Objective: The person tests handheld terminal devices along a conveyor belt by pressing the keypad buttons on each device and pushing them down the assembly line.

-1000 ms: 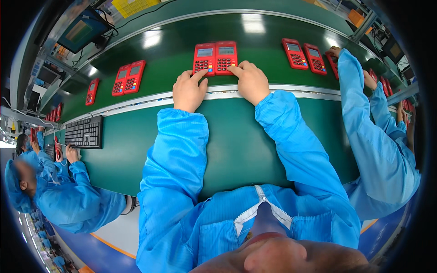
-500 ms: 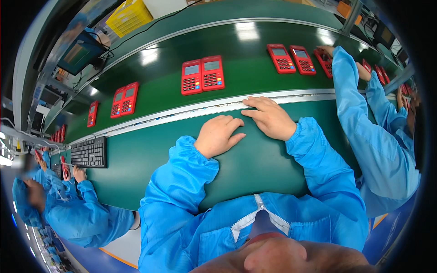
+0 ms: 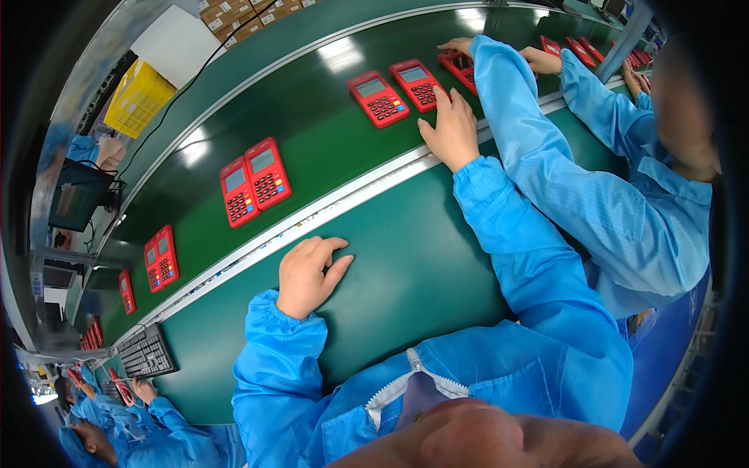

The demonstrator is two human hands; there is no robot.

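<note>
My right hand (image 3: 454,132) reaches over the metal rail, fingers apart, at the lower corner of a red card payment terminal (image 3: 413,76). The fingertips overlap that corner; whether they touch it I cannot tell. Just left of it lies another red terminal (image 3: 378,99), with a screen and keypad facing up. My left hand (image 3: 307,274) rests on the green worktop (image 3: 390,273), thumb apart from the bent fingers, holding nothing. Up and left of that hand, a pair of red terminals (image 3: 268,173) lie side by side on the green belt (image 3: 320,148).
At right, a co-worker's sleeve (image 3: 538,148) crosses the rail, with a hand (image 3: 460,47) on another terminal. A black keyboard (image 3: 147,351) lies at the left, near another seated person (image 3: 140,433). More terminals (image 3: 161,259) line the belt. Beyond stands a yellow crate (image 3: 140,97).
My right hand has moved from the rail beside my left hand, out right to the terminals. My view has turned right; the belt's terminals appear further left. My left hand remains on the worktop.
</note>
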